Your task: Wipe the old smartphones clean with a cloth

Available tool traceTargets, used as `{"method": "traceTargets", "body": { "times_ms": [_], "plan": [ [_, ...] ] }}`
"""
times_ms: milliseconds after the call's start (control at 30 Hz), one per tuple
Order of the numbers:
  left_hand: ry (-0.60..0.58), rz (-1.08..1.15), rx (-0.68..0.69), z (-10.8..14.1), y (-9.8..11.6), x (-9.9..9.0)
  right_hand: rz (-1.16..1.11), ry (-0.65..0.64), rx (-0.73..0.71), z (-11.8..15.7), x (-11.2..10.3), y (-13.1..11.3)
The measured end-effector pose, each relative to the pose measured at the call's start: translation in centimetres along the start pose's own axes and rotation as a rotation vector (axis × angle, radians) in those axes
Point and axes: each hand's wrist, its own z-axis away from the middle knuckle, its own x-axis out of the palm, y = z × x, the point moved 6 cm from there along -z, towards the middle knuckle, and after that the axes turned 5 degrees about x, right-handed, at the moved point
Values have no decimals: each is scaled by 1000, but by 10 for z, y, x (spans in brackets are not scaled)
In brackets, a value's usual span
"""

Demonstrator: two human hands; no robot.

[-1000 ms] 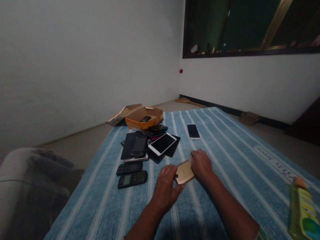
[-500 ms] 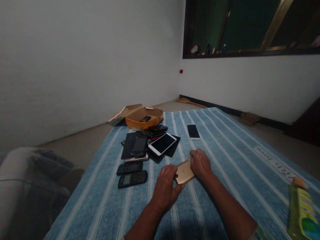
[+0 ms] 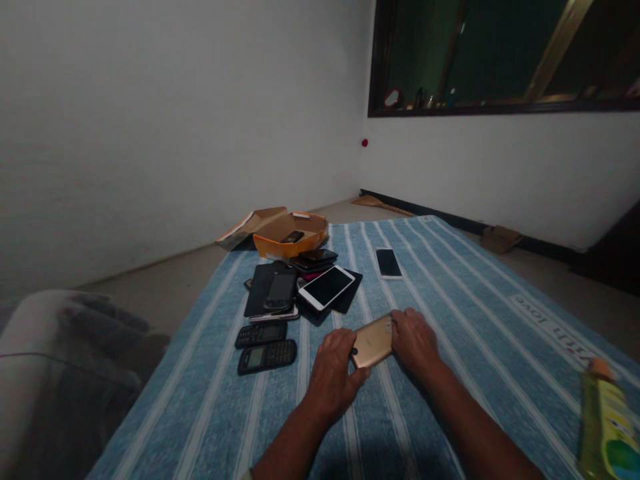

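Note:
A gold smartphone lies back side up between my two hands, low over the striped cloth. My left hand grips its left end, thumb along the near edge and fingers on the far side. Around the right end curl the fingers of my right hand, touching the phone's edge; the fingertips are partly hidden. Left of my hands lie two black keypad phones. Beyond them is a pile with a white smartphone and a black smartphone on top.
An open orange box with a dark phone in it stands at the far left of the cloth. Another white smartphone lies by itself farther off. A yellow-green bottle is at the lower right. Walls rise behind.
My right hand has slid to the right along the gold smartphone, baring more of its right end. My left hand keeps its hold on the left end.

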Motion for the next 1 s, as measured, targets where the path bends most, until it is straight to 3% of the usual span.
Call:
{"method": "traceTargets", "body": {
  "times_ms": [300,500,700,1000],
  "plan": [
    [6,-9,-2,-1,1,-2,-24,36,-92,-10,3,-17],
    [-12,-10,-4,-1,1,-1,34,40,-82,7,4,-1],
    [4,-16,-11,1,-1,0,116,89,-92,28,2,-1],
    [16,-16,-14,-1,2,-3,-35,146,-172,21,15,-17]
  ]
}}
